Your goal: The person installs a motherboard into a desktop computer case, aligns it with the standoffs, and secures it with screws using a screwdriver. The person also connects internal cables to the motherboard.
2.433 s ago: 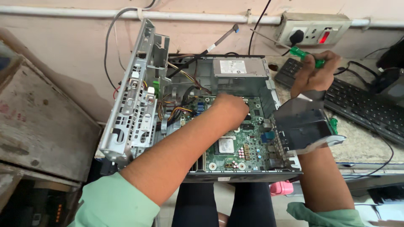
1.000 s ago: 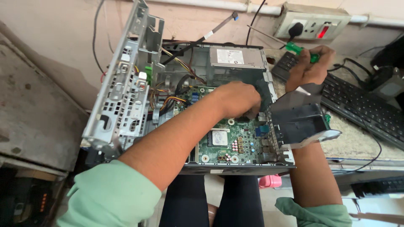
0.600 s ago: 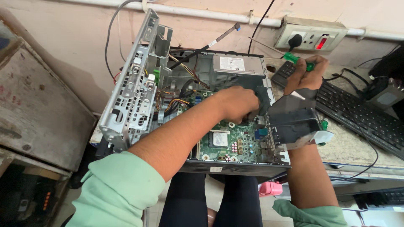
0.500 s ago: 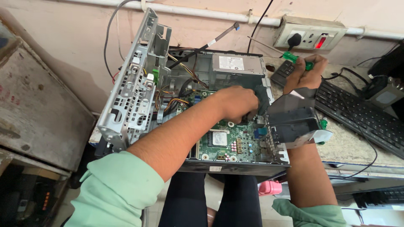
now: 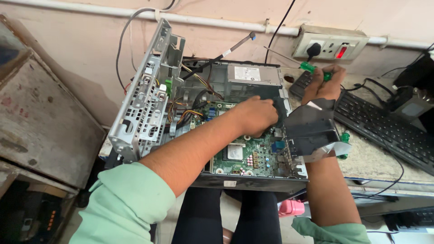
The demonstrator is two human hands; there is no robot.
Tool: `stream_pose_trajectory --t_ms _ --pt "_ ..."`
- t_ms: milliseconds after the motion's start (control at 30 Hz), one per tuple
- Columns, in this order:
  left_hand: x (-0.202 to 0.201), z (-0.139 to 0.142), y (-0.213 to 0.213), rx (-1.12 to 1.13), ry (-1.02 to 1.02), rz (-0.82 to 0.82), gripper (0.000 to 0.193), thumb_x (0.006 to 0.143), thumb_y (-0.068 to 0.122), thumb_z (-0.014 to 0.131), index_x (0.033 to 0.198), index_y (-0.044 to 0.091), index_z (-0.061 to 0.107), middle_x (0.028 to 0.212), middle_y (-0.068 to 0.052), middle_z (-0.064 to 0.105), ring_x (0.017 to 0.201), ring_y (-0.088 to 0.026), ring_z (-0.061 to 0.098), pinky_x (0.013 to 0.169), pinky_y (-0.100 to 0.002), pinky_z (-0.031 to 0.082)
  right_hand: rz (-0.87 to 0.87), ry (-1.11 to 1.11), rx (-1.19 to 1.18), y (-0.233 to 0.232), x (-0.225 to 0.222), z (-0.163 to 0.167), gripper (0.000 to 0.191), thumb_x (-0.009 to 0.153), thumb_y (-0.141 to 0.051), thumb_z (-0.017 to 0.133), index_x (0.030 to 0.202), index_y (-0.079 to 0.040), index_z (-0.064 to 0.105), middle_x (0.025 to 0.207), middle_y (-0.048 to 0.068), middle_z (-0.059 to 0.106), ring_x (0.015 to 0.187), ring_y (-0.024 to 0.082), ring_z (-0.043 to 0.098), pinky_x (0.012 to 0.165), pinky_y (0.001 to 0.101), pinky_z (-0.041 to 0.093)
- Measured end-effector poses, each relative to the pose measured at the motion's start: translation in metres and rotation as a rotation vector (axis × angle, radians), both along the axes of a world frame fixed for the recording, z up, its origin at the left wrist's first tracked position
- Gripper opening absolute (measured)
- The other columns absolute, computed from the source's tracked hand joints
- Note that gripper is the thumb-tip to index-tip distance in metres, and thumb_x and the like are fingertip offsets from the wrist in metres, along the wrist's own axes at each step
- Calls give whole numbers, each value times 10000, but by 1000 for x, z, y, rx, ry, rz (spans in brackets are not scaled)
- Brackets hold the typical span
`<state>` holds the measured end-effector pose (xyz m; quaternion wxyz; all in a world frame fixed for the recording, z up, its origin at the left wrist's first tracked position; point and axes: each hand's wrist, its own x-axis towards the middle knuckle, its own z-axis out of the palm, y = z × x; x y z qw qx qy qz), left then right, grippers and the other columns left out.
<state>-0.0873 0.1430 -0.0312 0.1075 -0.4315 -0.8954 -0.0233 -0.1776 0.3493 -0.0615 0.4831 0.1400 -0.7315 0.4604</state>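
Observation:
An open desktop computer case (image 5: 253, 183) lies in front of me, its green motherboard (image 5: 253, 156) showing. My left hand (image 5: 255, 115) reaches into the case and grips a black part over the board, beside the grey power supply (image 5: 253, 81). My right hand (image 5: 323, 86) rests on the keyboard end to the right of the case, closed around a green-handled screwdriver (image 5: 314, 70). A black plastic shroud (image 5: 309, 129) sits against my right forearm at the case's right edge. The metal drive cage (image 5: 147, 97) is swung up on the left.
A black keyboard (image 5: 384, 129) lies on the stone counter at right. A wall socket (image 5: 330, 43) with a plug and cables is above it. A worn grey box (image 5: 40, 117) stands at left. A pink object (image 5: 291, 208) sits below the counter edge.
The view has shifted slightly. My left hand stays inside the case near the power supply, and my right hand still holds the screwdriver by the keyboard.

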Motion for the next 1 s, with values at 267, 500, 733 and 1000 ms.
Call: stream_pose_trajectory --t_ms 267,500,733,1000 --pt "-28 -10 4 345 -206 -54 142 660 51 729 797 88 732 828 -166 726 827 -388 703 686 -484 548 -9 -48 -16 -4 0 5 187 1116 -128 647 1168 -30 496 846 126 631 717 176 626 677 326 507" --pt "-45 -29 5 572 -326 -130 174 615 -12 729 764 74 752 778 -137 744 785 -308 749 693 -401 577 136 -109 -164 1 -9 -2 185 1140 -136 603 1242 -44 480 887 61 579 645 140 518 569 302 436" --pt "-38 -23 -3 558 -459 -132 188 607 -53 722 764 51 734 763 -112 755 743 -273 754 661 -379 567 37 -5 17 -4 -5 -5 157 1167 -109 588 1222 -24 467 957 49 576 788 106 546 658 285 499" --pt "-36 -15 -10 438 -349 -64 187 640 13 725 777 128 780 800 -86 769 790 -266 754 675 -410 570 62 -83 22 -13 9 1 164 1172 -137 591 1204 -19 480 903 64 583 689 127 549 620 288 478"
